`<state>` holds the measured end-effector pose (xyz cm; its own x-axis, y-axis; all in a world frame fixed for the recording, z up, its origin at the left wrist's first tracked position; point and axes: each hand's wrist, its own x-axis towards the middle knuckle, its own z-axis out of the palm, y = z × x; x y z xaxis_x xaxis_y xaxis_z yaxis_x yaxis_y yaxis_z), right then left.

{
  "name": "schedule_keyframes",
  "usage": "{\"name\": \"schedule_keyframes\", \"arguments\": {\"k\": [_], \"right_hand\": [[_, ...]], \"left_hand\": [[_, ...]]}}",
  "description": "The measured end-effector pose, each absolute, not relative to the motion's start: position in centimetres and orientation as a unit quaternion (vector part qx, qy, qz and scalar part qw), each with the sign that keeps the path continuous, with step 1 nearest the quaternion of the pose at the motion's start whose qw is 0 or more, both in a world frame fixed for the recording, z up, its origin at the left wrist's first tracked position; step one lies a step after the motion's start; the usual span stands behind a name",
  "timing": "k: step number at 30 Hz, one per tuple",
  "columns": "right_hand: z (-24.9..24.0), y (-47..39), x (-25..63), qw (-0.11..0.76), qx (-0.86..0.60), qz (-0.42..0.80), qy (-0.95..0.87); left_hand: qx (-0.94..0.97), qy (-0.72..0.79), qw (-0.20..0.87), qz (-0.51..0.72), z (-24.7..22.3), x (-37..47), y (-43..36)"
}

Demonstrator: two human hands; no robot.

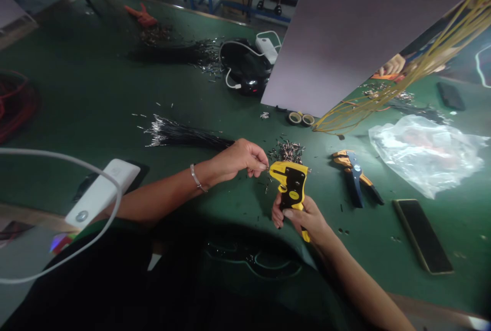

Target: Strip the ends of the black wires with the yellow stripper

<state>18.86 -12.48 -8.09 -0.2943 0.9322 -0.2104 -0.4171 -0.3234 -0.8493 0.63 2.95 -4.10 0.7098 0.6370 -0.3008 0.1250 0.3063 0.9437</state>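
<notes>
Wrapped round the handles of a yellow and black wire stripper (294, 180) is my right hand (301, 214); the tool's jaws point left. My left hand (249, 159) is pinched closed just left of those jaws, its fingertips at a thin wire end that is too small to make out fully. Behind the left hand lies a bundle of black wires (187, 134) with bright bare tips fanned to the left. A heap of small dark and coppery bits (289, 151) sits just beyond the stripper.
Blue and orange wire strippers (355, 175), a phone (423, 236) and a clear plastic bag (425, 149) lie to the right. Yellow wires (414, 78) hang beside a grey panel (326, 29). A white device (103, 193) stands at left; another person's hand (392, 65) shows beyond.
</notes>
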Motion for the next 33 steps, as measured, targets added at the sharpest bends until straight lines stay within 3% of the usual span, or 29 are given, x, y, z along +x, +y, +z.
{"name": "schedule_keyframes", "arguments": {"k": [33], "right_hand": [[-8.5,-13.0,17.8,0.469,-0.436,0.680,-0.357]], "left_hand": [[0.640,0.296,0.696,0.134,-4.6,0.6,4.1]]}}
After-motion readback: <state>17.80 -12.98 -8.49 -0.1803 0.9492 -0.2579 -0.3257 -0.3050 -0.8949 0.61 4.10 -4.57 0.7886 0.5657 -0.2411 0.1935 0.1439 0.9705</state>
